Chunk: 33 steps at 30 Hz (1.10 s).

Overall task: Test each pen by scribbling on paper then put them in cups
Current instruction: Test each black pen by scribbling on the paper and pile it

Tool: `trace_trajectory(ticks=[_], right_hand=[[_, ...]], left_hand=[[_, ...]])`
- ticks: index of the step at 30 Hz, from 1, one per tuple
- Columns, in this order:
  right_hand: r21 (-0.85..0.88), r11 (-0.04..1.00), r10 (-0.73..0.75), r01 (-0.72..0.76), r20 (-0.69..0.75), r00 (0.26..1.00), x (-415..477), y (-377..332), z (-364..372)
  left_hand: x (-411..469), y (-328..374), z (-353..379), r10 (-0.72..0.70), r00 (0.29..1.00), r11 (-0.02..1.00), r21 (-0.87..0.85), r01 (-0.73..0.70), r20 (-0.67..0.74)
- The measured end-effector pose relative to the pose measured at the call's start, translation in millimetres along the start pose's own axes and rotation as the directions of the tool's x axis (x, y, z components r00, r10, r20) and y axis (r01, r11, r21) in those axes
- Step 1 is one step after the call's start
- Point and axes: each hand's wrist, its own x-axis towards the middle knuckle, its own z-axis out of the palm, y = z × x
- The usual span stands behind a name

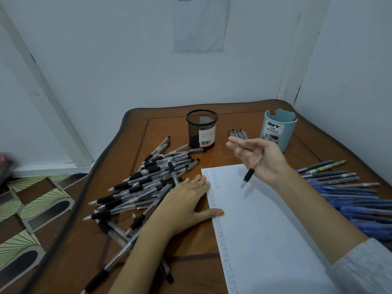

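My right hand (262, 159) is raised above the white paper (267, 234) and holds a black-grip pen (248, 175) with its tip pointing down; the fingers are spread toward the left. My left hand (188, 202) lies flat on the table, with fingertips and thumb pressing the paper's left edge. A column of small "test" scribbles runs down that edge. A black mesh cup (202, 128) and a light blue "DIY" cup (278, 130) stand at the back. A pile of black pens (148, 183) lies left of the paper.
Several blue pens and a green one (350, 196) lie right of the paper, partly under my right forearm. A few pens (238, 133) rest between the two cups. The brown table (131, 134) sits in a white-walled corner; patterned floor shows on the left.
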Motion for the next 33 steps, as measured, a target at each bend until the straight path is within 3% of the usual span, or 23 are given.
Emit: trace_trajectory(ticks=[3, 5, 11, 16, 19, 23, 27, 33], right_hand=[[-0.166, 0.975, 0.150, -0.145, 0.021, 0.988, -3.8, 11.2, -7.0], [-0.281, 0.945, 0.171, -0.165, -0.003, 0.985, -5.5, 18.4, -5.1], [-0.498, 0.867, -0.107, 0.009, -0.167, 0.980, -5.6, 46.7, 7.0], [-0.518, 0.851, -0.172, 0.087, -0.118, 0.978, -5.8, 55.0, 10.6], [-0.628, 0.760, -0.258, 0.168, -0.054, 0.965, -5.0, 60.4, 8.3], [-0.778, 0.594, -0.424, 0.205, -0.086, 0.902, -6.1, 66.4, 10.7], [-0.806, 0.538, -0.444, 0.245, -0.025, 0.896, -6.7, 68.2, 11.7], [-0.841, 0.493, -0.493, 0.225, -0.057, 0.868, -3.9, 69.8, 7.8]], left_hand=[[-0.3, 0.8, 0.1, -0.001, 1.000, 1.000, 0.007, 0.001, -0.006], [-0.1, 1.5, 0.0, 0.001, 1.000, 1.000, 0.008, -0.001, -0.013], [1.0, 1.5, -0.2, -0.009, 1.000, 1.000, 0.005, 0.009, -0.010], [0.5, 1.5, -0.4, -0.008, 1.000, 1.000, 0.000, 0.008, -0.003], [0.6, 2.2, -0.7, -0.011, 1.000, 1.000, -0.002, 0.011, -0.003], [0.8, 2.5, -0.7, -0.013, 1.000, 1.000, -0.004, 0.013, -0.004], [0.7, 3.0, -0.3, -0.011, 1.000, 1.000, -0.006, 0.011, -0.007], [1.0, 3.2, -1.8, -0.021, 1.000, 1.000, -0.006, 0.022, 0.014]])
